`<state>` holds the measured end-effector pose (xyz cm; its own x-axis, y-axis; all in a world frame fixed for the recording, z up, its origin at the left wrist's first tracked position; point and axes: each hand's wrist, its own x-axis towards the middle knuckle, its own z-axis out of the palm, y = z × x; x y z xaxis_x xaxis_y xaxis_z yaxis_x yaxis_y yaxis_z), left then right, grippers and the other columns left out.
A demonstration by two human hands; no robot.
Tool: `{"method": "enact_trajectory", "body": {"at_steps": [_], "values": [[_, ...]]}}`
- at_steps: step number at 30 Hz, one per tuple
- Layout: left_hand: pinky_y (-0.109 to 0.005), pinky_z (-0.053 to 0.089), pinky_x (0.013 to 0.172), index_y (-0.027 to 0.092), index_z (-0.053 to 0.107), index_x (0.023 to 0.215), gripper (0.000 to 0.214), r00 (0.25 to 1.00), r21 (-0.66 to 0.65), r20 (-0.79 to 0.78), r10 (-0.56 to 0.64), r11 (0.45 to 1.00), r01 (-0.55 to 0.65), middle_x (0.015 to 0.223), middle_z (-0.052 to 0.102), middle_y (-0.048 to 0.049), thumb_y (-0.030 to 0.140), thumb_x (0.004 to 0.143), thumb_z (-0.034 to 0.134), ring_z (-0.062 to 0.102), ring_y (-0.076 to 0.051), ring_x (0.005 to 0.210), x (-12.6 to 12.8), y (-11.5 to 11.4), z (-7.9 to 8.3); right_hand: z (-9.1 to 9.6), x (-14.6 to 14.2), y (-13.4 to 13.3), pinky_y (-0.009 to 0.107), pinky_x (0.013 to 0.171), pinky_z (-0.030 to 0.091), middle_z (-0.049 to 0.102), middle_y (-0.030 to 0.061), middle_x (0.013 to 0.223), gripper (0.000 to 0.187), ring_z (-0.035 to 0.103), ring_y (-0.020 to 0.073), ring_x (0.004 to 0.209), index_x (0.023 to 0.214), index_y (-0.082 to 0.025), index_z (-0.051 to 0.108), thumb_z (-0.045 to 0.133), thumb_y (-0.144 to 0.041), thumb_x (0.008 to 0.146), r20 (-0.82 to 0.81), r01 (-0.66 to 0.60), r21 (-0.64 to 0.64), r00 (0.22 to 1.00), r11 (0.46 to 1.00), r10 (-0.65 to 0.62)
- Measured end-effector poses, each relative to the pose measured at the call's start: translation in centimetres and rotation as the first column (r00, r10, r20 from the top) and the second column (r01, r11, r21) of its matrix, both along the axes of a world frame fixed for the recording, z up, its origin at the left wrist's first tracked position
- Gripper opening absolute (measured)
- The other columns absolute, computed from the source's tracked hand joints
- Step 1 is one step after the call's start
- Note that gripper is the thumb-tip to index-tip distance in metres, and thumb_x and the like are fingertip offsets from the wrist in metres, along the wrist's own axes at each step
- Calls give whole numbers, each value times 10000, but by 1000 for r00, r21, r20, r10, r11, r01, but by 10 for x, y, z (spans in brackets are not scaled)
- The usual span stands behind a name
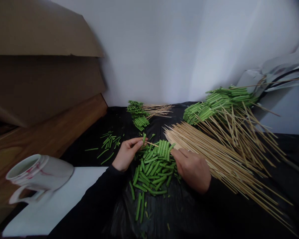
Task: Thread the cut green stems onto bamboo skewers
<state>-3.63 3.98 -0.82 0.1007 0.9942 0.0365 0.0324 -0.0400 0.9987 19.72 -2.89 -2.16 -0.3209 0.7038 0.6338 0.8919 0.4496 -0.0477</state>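
Your two dark sleeves [94, 202] are lying nearest, with two bean pieces [138, 207] resting side by side between them on the black-covered desk [184, 215]. Your left hand [126, 154] is pinching one green piece [144, 137] between its fingers at the left end of one stick [151, 144]. Your right hand [193, 169] is closing its fingers on the far end of a row [164, 150] of roughly five threaded pieces. One heap [149, 172] of cut beans, too many for counting, is lying between and below your hands. Two piles of loaded sticks, one small pile [141, 116] and one large pile [214, 103], are resting beyond. One bundle of bare sticks [214, 152] is lying rightward; one mug [52, 171] is sitting leftward.
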Motion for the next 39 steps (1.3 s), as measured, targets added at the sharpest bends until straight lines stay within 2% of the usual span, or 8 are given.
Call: {"method": "enact_trajectory", "body": {"at_steps": [6,11,14,18,22,39], "values": [[-363,492,877,150,773,950,400,997,30,-77,19,999,-17,954,763,-97,439,674,782,669,-231,878,3,-2,0,-3,-2,-1,319,567,210,561,4,652,224,427,132,551,794,-187,621,443,-98,896,0,-3,-17,1000,1000,3],[-322,495,852,147,776,923,362,998,33,-67,16,999,-14,935,762,-90,409,673,791,669,-212,859,5,-3,2,-3,-2,-1,316,561,214,568,6,652,237,425,125,549,806,-179,626,424,-98,899,-21,-15,-24,1000,1000,15],[-274,492,796,148,767,933,335,999,5,35,13,1000,-14,898,755,-76,362,678,802,654,-169,807,6,-5,4,-2,-3,0,314,563,223,561,2,645,247,430,124,549,813,-180,631,416,-118,918,-43,-20,0,999,1000,20],[-221,481,682,146,741,877,285,968,-114,248,19,993,10,791,720,-41,296,652,833,624,-116,715,6,-6,8,1,-3,-1,316,563,230,555,0,635,265,426,128,545,834,-180,646,405,-131,931,-54,-20,29,998,999,22],[-199,468,641,126,734,795,258,943,-208,328,51,978,20,752,701,-35,264,615,858,603,-90,671,6,-4,8,1,-4,-3,316,564,230,558,4,642,262,436,130,557,849,-175,654,409,-127,929,-56,-15,20,998,1000,16],[-238,469,704,128,747,788,279,963,-178,266,53,984,-5,758,711,-47,298,600,865,614,-116,713,12,-8,3,-1,-8,-5,312,562,235,565,5,645,244,440,126,543,810,-177,630,420,-110,914,-81,-19,-1,997,1000,19]]}}
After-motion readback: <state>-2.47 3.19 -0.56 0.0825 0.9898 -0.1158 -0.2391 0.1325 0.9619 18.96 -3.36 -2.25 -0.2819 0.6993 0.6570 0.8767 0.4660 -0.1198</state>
